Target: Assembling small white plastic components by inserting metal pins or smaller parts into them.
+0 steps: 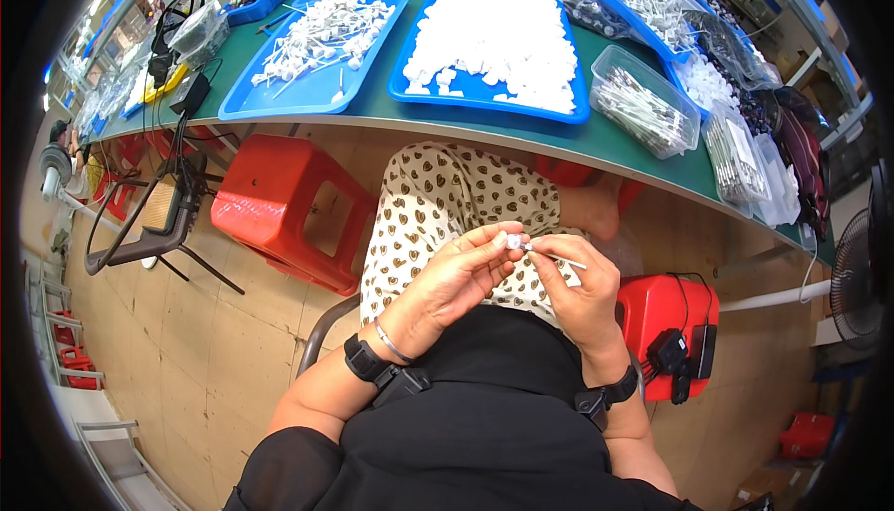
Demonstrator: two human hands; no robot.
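My left hand (456, 276) is held above my lap, with thumb and forefinger pinched on a small white cap-like piece (514, 242). Close against it, my right hand (582, 289) grips a thin white stick (570, 261) between thumb and fingers. The stick's upper end meets the cap or lies right beside it; the fingertips hide the exact join. Beyond my hands, a blue tray (395, 95) on the table bears a heap of small white pieces. Left of it, another blue tray (235, 101) carries many white sticks with knobbed ends.
A clear plastic box (687, 138) of thin sticks stands at the green table's (372, 118) right, near bagged sticks (736, 162). Red stools flank me: one on the left (270, 199), another on the right (638, 311) with black adapters. A fan (855, 273) stands far right.
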